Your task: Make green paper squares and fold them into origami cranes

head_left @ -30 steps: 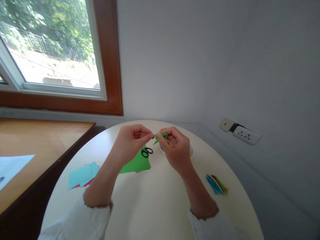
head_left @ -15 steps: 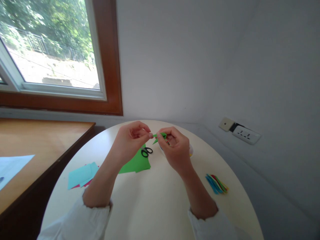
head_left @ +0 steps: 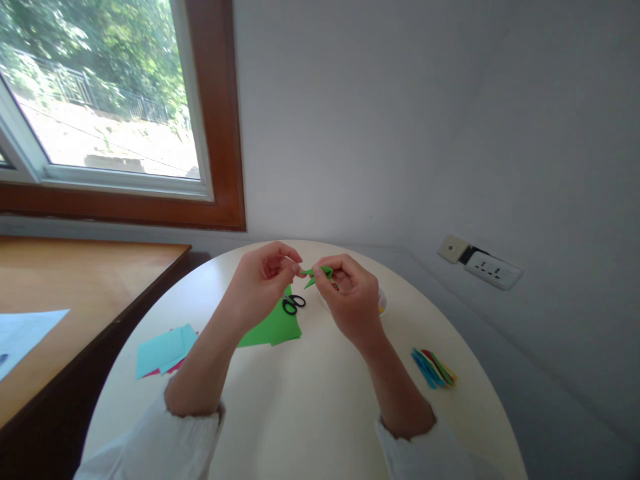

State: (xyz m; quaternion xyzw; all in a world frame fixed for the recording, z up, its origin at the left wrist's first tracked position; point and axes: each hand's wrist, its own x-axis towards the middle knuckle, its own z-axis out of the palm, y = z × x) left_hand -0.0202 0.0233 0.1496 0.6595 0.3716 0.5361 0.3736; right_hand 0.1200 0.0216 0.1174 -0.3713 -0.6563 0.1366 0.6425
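Both hands are raised above a round cream table (head_left: 310, 400). My left hand (head_left: 263, 280) pinches one end of a small green paper strip (head_left: 318, 273). My right hand (head_left: 350, 297) is closed round the strip's other end, and most of the strip is hidden by its fingers. Below the hands lie a green paper sheet (head_left: 274, 327) and small black-handled scissors (head_left: 293, 303).
A stack of light-blue and pink paper (head_left: 165, 350) lies at the table's left. Several coloured strips (head_left: 434, 367) lie at the right. A small white bowl (head_left: 381, 301) is partly hidden behind my right hand. A wooden desk (head_left: 75, 293) with a white sheet stands left, a wall socket (head_left: 493, 269) at right.
My left hand's fingers have shifted slightly on the strip's end. Both hands stay at the same spot above the table.
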